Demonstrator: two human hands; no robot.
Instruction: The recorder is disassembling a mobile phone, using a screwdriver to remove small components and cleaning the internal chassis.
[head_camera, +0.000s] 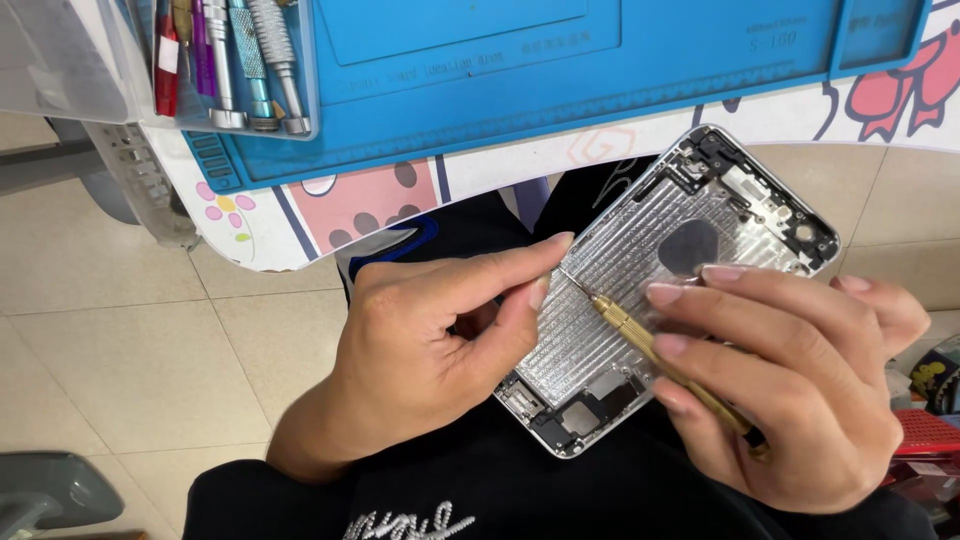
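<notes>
While the left hand (420, 340) grips the edge of a bare phone shell (640, 300) over the lap, the right hand (800, 390) closes around a brass screwdriver (660, 355), its tip on the shell's ribbed inside. Behind lies a blue mat (560, 70) on the surface.

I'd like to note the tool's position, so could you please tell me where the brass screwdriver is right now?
In the head view, the brass screwdriver lies right of centre, held in the right hand, its tip on the silver phone housing beside the left hand fingertips.
</notes>
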